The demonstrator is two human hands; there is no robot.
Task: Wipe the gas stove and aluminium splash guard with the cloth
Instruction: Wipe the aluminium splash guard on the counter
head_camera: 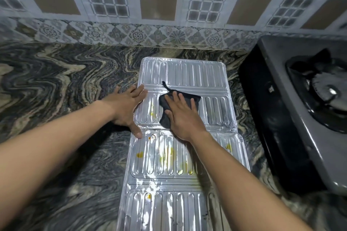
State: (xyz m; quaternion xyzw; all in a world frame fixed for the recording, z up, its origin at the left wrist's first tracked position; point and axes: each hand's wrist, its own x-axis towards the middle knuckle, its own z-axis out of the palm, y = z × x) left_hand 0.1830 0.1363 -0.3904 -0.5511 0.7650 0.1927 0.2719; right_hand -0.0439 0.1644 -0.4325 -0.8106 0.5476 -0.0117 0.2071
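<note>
Several yellow stains (171,153) spot the ribbed, shiny aluminium splash guard (195,75).

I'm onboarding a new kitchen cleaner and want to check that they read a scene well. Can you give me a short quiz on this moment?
1. True or false: the right hand presses the black cloth flat on the splash guard.
2. The left hand rests: A on the cloth, B at the guard's left edge, C in the air?
3. Fill in: the gas stove stands to the guard's ___.
Key: 1 true; 2 B; 3 right.
</note>
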